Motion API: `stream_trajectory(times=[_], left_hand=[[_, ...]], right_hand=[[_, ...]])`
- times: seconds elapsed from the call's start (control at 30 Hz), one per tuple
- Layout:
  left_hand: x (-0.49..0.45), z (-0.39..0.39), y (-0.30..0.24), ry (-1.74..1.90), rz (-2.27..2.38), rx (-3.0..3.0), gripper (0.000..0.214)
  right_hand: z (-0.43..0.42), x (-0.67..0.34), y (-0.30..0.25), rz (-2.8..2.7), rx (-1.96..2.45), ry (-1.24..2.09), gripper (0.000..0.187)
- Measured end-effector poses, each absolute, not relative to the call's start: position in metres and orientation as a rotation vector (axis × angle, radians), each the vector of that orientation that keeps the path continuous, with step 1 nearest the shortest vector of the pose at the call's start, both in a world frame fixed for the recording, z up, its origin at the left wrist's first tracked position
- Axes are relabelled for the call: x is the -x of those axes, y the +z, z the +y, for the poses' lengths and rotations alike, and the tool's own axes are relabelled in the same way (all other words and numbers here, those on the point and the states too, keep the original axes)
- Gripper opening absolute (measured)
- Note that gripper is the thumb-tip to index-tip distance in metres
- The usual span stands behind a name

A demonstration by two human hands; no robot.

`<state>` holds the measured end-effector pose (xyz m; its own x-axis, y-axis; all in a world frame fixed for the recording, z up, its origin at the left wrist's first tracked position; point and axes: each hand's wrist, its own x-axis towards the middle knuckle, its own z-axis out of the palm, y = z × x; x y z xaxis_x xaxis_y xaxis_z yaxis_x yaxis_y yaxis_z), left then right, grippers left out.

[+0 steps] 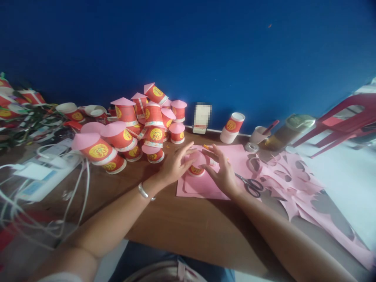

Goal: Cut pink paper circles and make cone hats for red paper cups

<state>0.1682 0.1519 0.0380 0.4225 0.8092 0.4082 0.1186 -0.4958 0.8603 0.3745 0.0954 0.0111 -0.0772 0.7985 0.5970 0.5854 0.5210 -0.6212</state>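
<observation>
While the red cup (196, 171) stands on pink sheets (236, 158) under its paper cone (199, 159), the left hand (175, 164) and right hand (225, 171) flank it, fingers apart; whether they press is unclear. Uneven pressure could crease or skew the cone. Scissors (246, 181) lie near the right hand; the brown table (176, 219) meets a blue wall (188, 51).

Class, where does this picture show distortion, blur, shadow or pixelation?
Head view: red plastic seat stretched near the right edge; head view: far-left cups soft-edged; head view: print on the cup over the pink sheets too soft to read; head view: table darker beneath the right forearm; head view: pixelation over most of the upright pale object.
</observation>
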Motion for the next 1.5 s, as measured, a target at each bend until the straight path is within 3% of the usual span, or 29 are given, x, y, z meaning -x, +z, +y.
stream_trajectory(times=[0.23,0.53,0.87,1.3,1.5], left_hand=[[-0.174,0.158,0.025,1.14,0.919,-1.491,0.044],[-0.182,0.156,0.023,1.045,0.842,-1.207,0.054],[-0.187,0.158,0.02,0.998,0.763,-0.896,0.055],[-0.184,0.16,0.014,0.995,0.78,-0.974,0.053],[-0.179,0.153,0.024,1.261,0.898,-1.514,0.045]], right_hand=[[0.098,-0.375,0.007,-1.71,1.165,0.362,0.064],[0.104,-0.373,0.004,-1.703,1.186,0.373,0.074],[0.103,-0.372,0.005,-1.694,1.204,0.36,0.07],[0.103,-0.37,0.001,-1.66,1.192,0.408,0.069],[0.103,-0.368,0.002,-1.652,1.193,0.417,0.069]])
